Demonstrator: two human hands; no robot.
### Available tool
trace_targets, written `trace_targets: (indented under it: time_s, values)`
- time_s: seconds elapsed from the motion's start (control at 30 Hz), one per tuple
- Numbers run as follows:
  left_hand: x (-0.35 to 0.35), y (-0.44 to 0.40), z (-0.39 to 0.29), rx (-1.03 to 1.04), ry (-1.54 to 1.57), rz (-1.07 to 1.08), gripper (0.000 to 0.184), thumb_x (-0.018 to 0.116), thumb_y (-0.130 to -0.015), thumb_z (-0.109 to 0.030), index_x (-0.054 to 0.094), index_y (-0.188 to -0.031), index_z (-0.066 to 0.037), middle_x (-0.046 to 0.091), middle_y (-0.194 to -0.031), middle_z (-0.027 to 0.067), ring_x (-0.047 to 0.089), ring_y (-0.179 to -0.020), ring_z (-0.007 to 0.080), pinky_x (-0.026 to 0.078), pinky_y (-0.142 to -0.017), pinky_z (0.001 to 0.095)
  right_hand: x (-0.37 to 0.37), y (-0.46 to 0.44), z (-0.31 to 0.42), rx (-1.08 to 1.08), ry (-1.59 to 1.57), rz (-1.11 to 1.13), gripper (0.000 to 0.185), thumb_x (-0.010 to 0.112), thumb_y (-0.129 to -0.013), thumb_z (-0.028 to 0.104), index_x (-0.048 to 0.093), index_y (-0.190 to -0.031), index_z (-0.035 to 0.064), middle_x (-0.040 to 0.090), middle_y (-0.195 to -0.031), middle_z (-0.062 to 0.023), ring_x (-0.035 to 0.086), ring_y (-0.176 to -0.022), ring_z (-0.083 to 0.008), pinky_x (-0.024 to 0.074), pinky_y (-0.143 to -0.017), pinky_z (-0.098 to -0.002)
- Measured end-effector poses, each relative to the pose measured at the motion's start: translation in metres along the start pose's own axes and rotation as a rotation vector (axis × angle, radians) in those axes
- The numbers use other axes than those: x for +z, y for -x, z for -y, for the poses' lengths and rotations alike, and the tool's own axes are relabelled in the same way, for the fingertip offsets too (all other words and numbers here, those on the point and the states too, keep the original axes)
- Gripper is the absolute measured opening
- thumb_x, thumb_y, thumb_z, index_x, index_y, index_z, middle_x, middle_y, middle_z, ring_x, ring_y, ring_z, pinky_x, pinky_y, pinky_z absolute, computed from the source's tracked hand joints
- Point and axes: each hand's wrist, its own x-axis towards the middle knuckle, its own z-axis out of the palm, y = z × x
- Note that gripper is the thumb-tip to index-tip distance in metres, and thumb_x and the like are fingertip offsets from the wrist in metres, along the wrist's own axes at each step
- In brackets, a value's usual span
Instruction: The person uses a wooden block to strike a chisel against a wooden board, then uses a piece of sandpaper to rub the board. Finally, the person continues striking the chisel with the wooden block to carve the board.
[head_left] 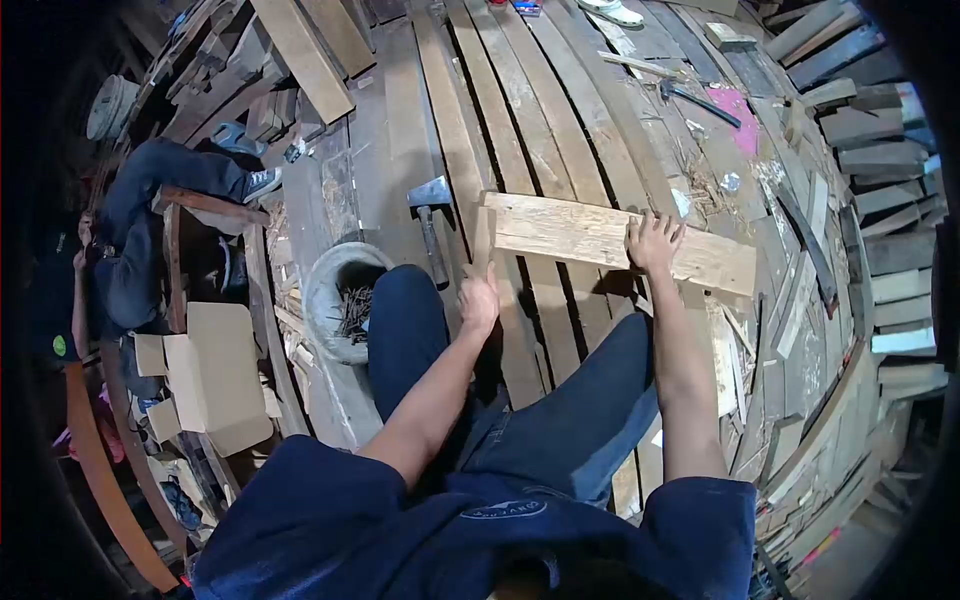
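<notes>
My left hand point(479, 299) is closed around the lower part of a short wooden piece point(484, 238), which stands against the left end of a pale, rough wooden plank point(560, 228). The plank lies crosswise over the floorboards in front of my knees. Over its right half, my right hand point(655, 243) grips it from above, fingers slightly apart and reaching the far edge. A hammer point(430, 225) with a broad metal head lies left of the short piece, untouched. By my left knee stands a grey bucket point(325, 300) holding many nails.
A claw hammer point(702, 103) lies at upper right by a pink sheet point(735, 122). Long boards point(500, 110) with dark gaps run ahead. Another person's leg point(170, 190) and an open cardboard box point(225, 370) are at left. Stacked timber point(895, 200) lines the right.
</notes>
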Motion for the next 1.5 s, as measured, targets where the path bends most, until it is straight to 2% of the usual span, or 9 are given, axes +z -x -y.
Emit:
trace_targets:
  time_s: [0.33, 0.57, 0.67, 0.73, 0.77, 0.83, 1.03, 1.17, 1.5]
  values:
    - [-0.014, -0.06, -0.027, 0.089, 0.039, -0.096, 0.07, 0.04, -0.102, -0.05, 0.048, -0.122, 0.017, 0.065, -0.096, 0.0385, 0.063, -0.096, 0.0548, 0.049, -0.087, 0.0581, -0.005, 0.0, 0.003, -0.015, -0.012, -0.039, 0.056, 0.042, -0.098, 0.05, 0.053, -0.135, 0.0091, 0.051, -0.137, -0.0251, 0.036, -0.137, -0.0444, 0.0147, -0.117, -0.0639]
    - [-0.063, -0.051, -0.042, 0.171, 0.12, 0.055, 0.065, 0.044, -0.101, -0.049, 0.054, -0.115, 0.014, 0.064, -0.094, 0.041, 0.062, -0.097, 0.0563, 0.05, -0.085, 0.057, 0.001, -0.001, 0.003, 0.008, 0.004, -0.028, 0.058, 0.04, -0.099, 0.051, 0.05, -0.137, 0.0085, 0.048, -0.141, -0.0243, 0.035, -0.139, -0.0428, 0.0123, -0.118, -0.0638]
    - [-0.062, -0.067, -0.053, 0.325, 0.387, 0.189, 0.064, 0.043, -0.101, -0.053, 0.063, -0.102, 0.008, 0.067, -0.09, 0.0336, 0.067, -0.092, 0.0483, 0.052, -0.081, 0.0505, -0.006, 0.0, 0.004, 0.017, -0.028, 0.016, 0.058, 0.041, -0.099, 0.051, 0.05, -0.137, 0.0085, 0.047, -0.143, -0.0251, 0.034, -0.139, -0.0431, 0.0106, -0.118, -0.0646]
    - [-0.077, -0.065, -0.079, 0.337, 0.622, 0.38, 0.065, 0.042, -0.102, -0.054, 0.065, -0.089, 0.005, 0.067, -0.075, 0.0201, 0.068, -0.077, 0.0353, 0.053, -0.073, 0.0439, -0.009, 0.0, 0.005, 0.019, -0.042, 0.032, 0.057, 0.041, -0.099, 0.05, 0.05, -0.136, 0.0082, 0.046, -0.143, -0.0258, 0.034, -0.14, -0.0434, 0.0094, -0.118, -0.0648]
    - [-0.094, -0.058, -0.092, 0.179, 0.71, 0.608, 0.066, 0.041, -0.102, -0.057, 0.065, -0.08, 0.0, 0.062, -0.067, 0.0089, 0.062, -0.065, 0.0221, 0.051, -0.063, 0.0378, -0.009, -0.001, 0.005, 0.022, -0.029, 0.03, 0.057, 0.042, -0.098, 0.051, 0.05, -0.136, 0.0085, 0.046, -0.143, -0.0263, 0.032, -0.141, -0.0431, 0.009, -0.118, -0.0649]
    - [-0.094, -0.06, -0.106, 0.289, 0.908, 0.755, 0.054, 0.038, -0.102, -0.059, 0.057, -0.095, -0.01, 0.051, -0.064, -0.0005, 0.048, -0.049, 0.0092, 0.039, -0.044, 0.0251, -0.011, -0.003, 0.003, 0.026, -0.045, 0.076, 0.057, 0.042, -0.098, 0.051, 0.05, -0.136, 0.0086, 0.046, -0.142, -0.0264, 0.031, -0.141, -0.0427, 0.0084, -0.118, -0.065]
    - [-0.132, -0.017, -0.17, 0.174, 0.877, 0.765, 0.063, 0.043, -0.096, -0.069, 0.056, -0.082, -0.009, 0.051, -0.065, 0.0004, 0.047, -0.052, 0.011, 0.039, -0.048, 0.0268, -0.003, -0.006, -0.003, -0.002, -0.055, 0.091, 0.058, 0.041, -0.098, 0.052, 0.048, -0.136, 0.0093, 0.046, -0.14, -0.0274, 0.03, -0.141, -0.046, 0.0072, -0.117, -0.0658]
    - [-0.118, -0.009, -0.184, 0.257, 0.855, 0.784, 0.071, 0.054, -0.088, -0.072, 0.061, -0.078, -0.002, 0.054, -0.06, 0.0025, 0.053, -0.05, 0.0129, 0.044, -0.048, 0.0283, -0.006, -0.007, -0.004, 0.006, -0.055, 0.148, 0.059, 0.041, -0.098, 0.053, 0.047, -0.139, 0.0105, 0.041, -0.145, -0.0271, 0.027, -0.143, -0.046, 0.0053, -0.118, -0.0652]
    - [-0.088, 0.025, -0.21, 0.601, 0.742, 0.794, 0.067, 0.055, -0.093, -0.065, 0.062, -0.069, -0.002, 0.059, -0.058, 0.0061, 0.055, -0.048, 0.0126, 0.044, -0.047, 0.0274, -0.01, -0.013, -0.005, 0.093, -0.08, 0.362, 0.069, 0.029, -0.1, 0.06, 0.033, -0.153, 0.0153, 0.022, -0.161, -0.0237, 0.01, -0.152, -0.0421, -0.0068, -0.119, -0.0613]
